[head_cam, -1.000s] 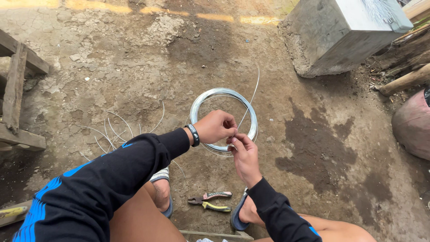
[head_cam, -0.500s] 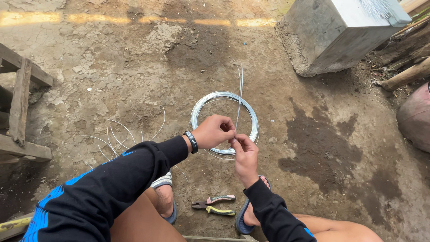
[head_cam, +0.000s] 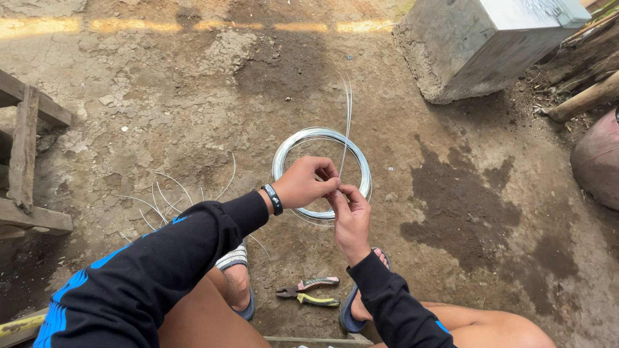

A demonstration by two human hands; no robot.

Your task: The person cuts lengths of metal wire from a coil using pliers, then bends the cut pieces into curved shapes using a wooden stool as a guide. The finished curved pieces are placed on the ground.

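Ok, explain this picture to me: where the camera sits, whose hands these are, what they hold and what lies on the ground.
The camera sits on a person's head and looks down, so both hands are the wearer's own. The left hand, with a dark wristband, and the right hand meet and pinch thin wire strands that stick up and away from them. Under the hands a wire coil lies on the dirt ground. Pliers lie between the sandalled feet. Loose wire pieces lie to the left, a concrete block at top right.
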